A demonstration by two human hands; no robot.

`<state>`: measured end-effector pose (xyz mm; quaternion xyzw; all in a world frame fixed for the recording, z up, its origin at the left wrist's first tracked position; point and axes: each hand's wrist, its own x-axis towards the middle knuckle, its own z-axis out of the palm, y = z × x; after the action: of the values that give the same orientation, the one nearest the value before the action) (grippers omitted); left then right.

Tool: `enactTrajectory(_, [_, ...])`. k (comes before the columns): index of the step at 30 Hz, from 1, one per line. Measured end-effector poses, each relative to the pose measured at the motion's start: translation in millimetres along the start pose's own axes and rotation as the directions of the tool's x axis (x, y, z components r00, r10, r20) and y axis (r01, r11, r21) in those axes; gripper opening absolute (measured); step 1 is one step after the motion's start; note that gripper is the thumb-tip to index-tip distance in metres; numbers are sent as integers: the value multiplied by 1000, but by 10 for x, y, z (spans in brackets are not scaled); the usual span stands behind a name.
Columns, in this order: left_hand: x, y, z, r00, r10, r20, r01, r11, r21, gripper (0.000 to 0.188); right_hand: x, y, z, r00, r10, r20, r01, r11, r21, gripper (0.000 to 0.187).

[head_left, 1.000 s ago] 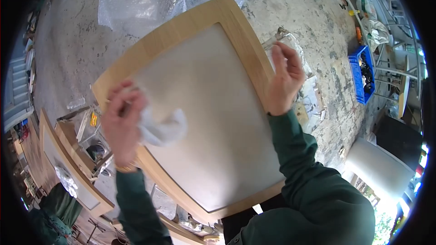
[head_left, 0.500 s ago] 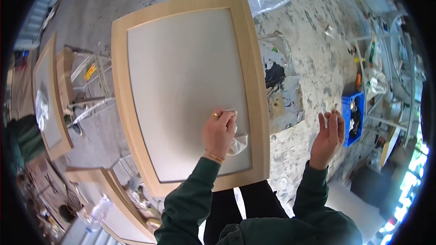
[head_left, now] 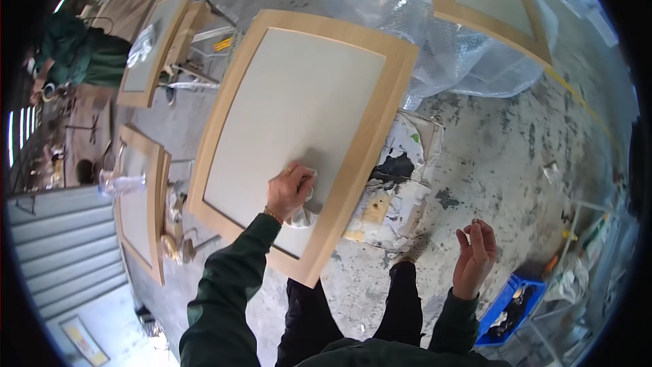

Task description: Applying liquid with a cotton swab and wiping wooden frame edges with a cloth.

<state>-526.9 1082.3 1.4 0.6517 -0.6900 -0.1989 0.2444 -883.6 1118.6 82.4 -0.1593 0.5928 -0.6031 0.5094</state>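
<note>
My left hand [head_left: 288, 190] is closed round a crumpled white cloth [head_left: 303, 218] and presses it on the pale grey panel [head_left: 299, 102] of a cabinet door, near its lower right corner. A light wooden frame [head_left: 387, 98] surrounds that panel. The door lies face up in front of me, tilted to the right at its far end. Off to the right, my right hand [head_left: 474, 258] is raised over the floor, away from the door. Its fingers are loosely bent and apart, and I make out nothing held in them.
Similar framed doors stand at the left [head_left: 139, 197], far left [head_left: 157, 47] and far right [head_left: 489, 7]. Bubble wrap [head_left: 387, 7] spreads behind. Stained cardboard [head_left: 397, 197] lies beside the door. A blue crate [head_left: 511, 309] sits at lower right. A person in dark green [head_left: 81, 54] stands far left.
My view has turned, so the door now appears tilted and the far-right door has come into sight. The left hand still presses the cloth near the same corner; the right hand stays raised.
</note>
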Motion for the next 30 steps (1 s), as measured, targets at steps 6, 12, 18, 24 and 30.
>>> enactTrajectory(6, [13, 127, -38, 995, -23, -101, 40, 984, 173, 6, 642, -401, -416, 947, 12, 322, 80, 959, -272, 12])
enactTrajectory(12, [-15, 184, 56, 991, -46, -122, 72, 974, 216, 8, 1047, -506, 164, 852, -32, 523, 158, 967, -198, 8])
enactTrajectory(18, [-8, 179, 23, 984, -41, -175, 74, 979, 190, 10, 1287, -489, 1074, 725, 81, 684, 36, 987, -155, 10])
enactTrajectory(24, [45, 133, -1, 978, -76, -194, 102, 986, 132, 12, 1663, -495, 1803, 617, 211, 758, -25, 968, -250, 12])
enactTrajectory(30, [88, 101, 7, 972, -110, -207, 139, 981, 133, 14, 2002, -492, 2591, 464, 312, 829, 154, 893, -422, 8])
